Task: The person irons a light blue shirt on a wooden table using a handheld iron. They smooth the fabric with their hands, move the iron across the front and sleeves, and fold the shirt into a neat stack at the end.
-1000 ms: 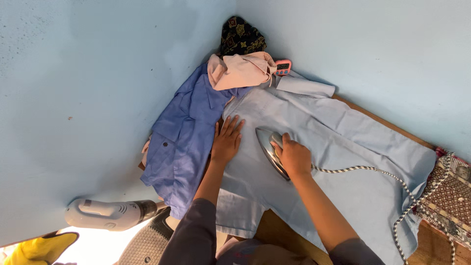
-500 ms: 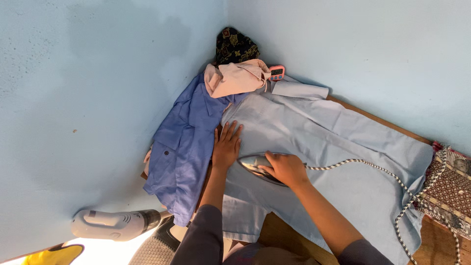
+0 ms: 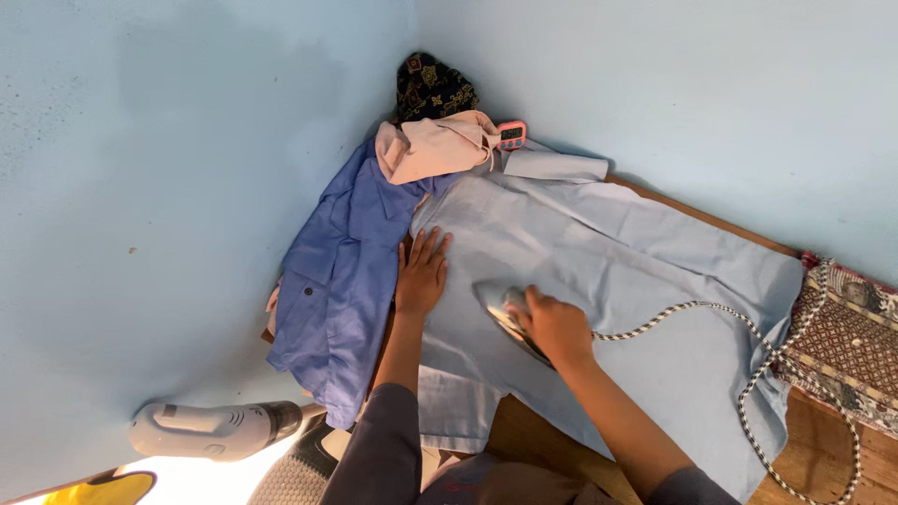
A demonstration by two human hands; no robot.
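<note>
On the wooden board (image 3: 828,449) pushed into the blue corner, a pale blue shirt (image 3: 617,271) lies spread flat, and the right hand (image 3: 554,325) has its fingers closed around the handle of a steel iron (image 3: 505,313) resting on the cloth. Half a second ago the iron lay nearly crosswise with its nose by the left hand; now it has swung nose-up and sits slightly further right, so pressing continues across the same panel. The left hand (image 3: 422,272) stays flat, fingers spread, pinning the shirt's edge beside the darker blue shirt (image 3: 341,271).
</note>
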